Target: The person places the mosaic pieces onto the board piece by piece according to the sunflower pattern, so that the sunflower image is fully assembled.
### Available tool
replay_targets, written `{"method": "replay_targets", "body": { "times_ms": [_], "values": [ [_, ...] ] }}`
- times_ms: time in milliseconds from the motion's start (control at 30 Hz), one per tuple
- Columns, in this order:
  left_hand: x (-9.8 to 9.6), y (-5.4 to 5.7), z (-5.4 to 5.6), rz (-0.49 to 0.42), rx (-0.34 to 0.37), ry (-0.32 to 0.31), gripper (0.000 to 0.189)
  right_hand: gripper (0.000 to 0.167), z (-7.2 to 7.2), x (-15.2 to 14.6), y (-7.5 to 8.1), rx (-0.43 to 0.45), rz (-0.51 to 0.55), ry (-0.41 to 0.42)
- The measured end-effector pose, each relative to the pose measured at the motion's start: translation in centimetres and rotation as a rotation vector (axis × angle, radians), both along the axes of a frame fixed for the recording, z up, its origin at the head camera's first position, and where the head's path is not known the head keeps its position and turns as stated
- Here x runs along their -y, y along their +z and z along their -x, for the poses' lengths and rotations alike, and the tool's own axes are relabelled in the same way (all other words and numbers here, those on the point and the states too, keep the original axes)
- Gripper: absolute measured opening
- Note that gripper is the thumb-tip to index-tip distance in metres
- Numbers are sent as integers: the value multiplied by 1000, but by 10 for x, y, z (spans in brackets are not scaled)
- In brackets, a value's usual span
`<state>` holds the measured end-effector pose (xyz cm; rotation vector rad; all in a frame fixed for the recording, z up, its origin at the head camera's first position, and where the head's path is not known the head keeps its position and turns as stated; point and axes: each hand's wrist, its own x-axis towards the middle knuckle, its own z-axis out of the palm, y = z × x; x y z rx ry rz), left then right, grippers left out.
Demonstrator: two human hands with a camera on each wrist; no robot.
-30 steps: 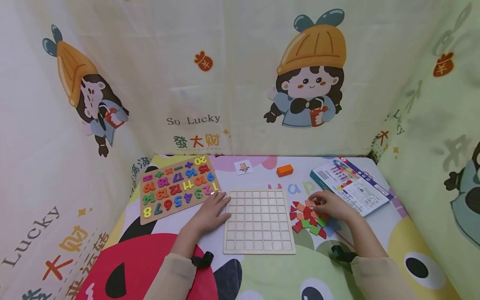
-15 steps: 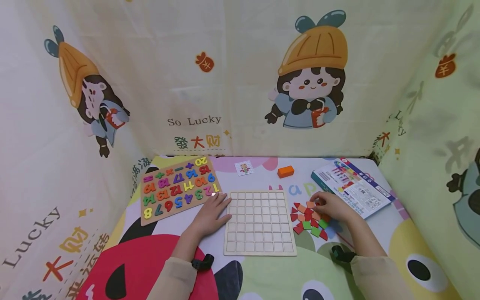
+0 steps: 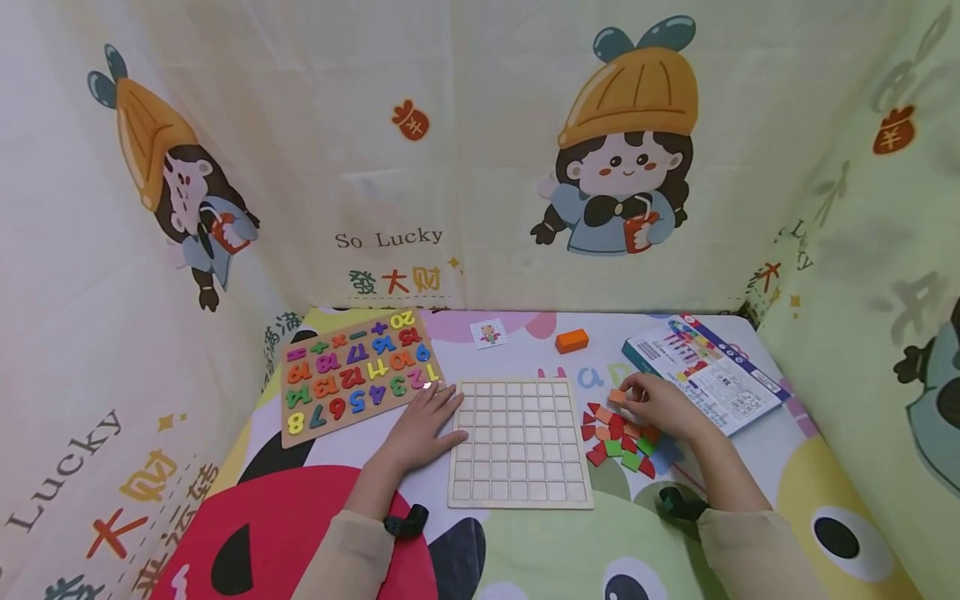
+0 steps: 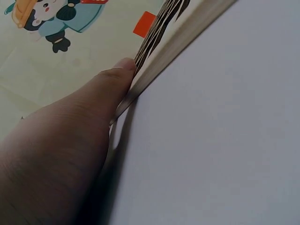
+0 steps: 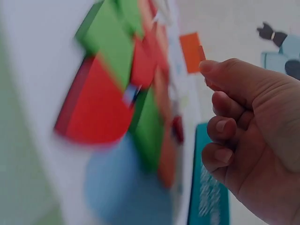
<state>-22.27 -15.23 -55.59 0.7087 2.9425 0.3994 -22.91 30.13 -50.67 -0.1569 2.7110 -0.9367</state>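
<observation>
A pale wooden grid board [image 3: 521,443] lies at the middle of the table, its square cells bare. My left hand [image 3: 426,427] rests at its left edge with fingers extended and the thumb over the frame. In the left wrist view the thumb [image 4: 101,91] lies along the board's rim. On the other side, my right hand [image 3: 663,406] pinches a small orange square tile [image 3: 618,397] between thumb and forefinger, just above the far side of a pile of red, orange and green tiles [image 3: 613,448]. The other right-hand fingers are curled in, as the right wrist view shows.
A number puzzle board [image 3: 352,379] lies at the left. Farther back are a small picture card [image 3: 489,333] and an orange block [image 3: 572,341]. A flat box [image 3: 701,375] lies beyond my right hand. Printed curtains [image 3: 480,167] enclose the table.
My right hand has drawn an orange tile up from the pile, and the tile now shows at its fingertips. My left hand stays at the board, its thumb slightly farther over the edge.
</observation>
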Motion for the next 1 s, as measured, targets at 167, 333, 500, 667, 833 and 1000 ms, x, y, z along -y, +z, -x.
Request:
{"method": "replay_targets", "body": {
  "times_ms": [167,333,500,667,833,1000],
  "values": [
    [0,0,1,2,2,8,79,34,6,24,13,-44,-21,46],
    [0,-1,2,-1,2,11,78,28,12,60,23,-69,9,104],
    [0,-3,2,1,9,15,78,26,17,95,20,-46,39,161],
    [0,-3,1,-10,4,18,78,20,22,122,9,-61,56,219],
    [-1,-3,0,-1,2,17,78,18,28,136,-4,-89,43,262],
    [-1,-3,1,0,-5,25,78,21,30,146,-10,-92,32,237]
  ]
}}
